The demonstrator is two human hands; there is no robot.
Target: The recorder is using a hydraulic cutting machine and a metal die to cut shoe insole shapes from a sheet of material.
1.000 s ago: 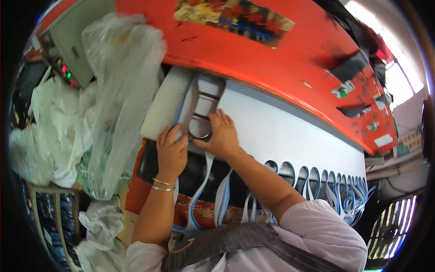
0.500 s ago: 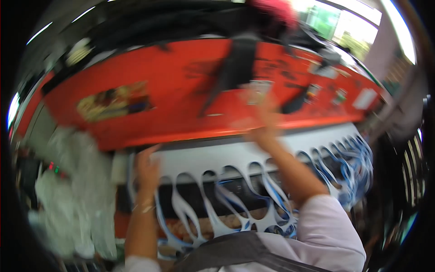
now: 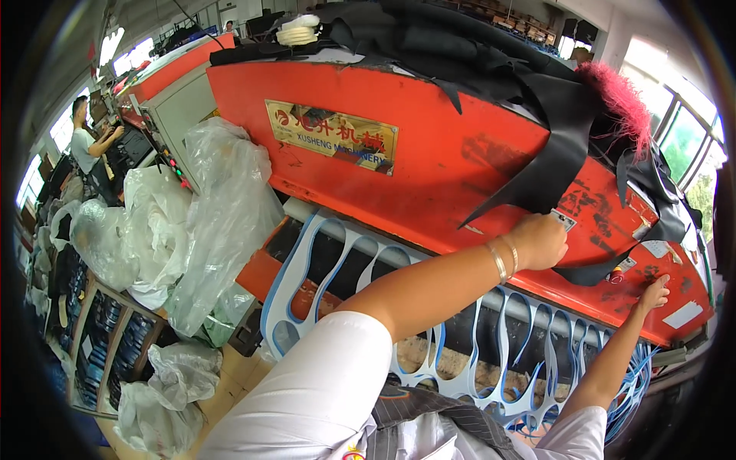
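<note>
I judge both arms best held high and steady, clear of the blue-edged white looped sheet [image 3: 285, 287] hanging below the red metal machine front [image 3: 460, 176]. My left hand [image 3: 537, 241] curls at a small silver control plate [image 3: 565, 221]; my right hand [image 3: 654, 294] is near a white rectangular label [image 3: 681, 315]; I can't tell whether either grips anything. I count two hands, one sheet, one machine front, one gold nameplate [image 3: 333, 132].

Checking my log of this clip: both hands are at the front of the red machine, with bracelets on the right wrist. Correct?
Wrong wrist: the head view shows the bracelets on the left one. The left hand and right hand are at the front of the red machine.
</note>
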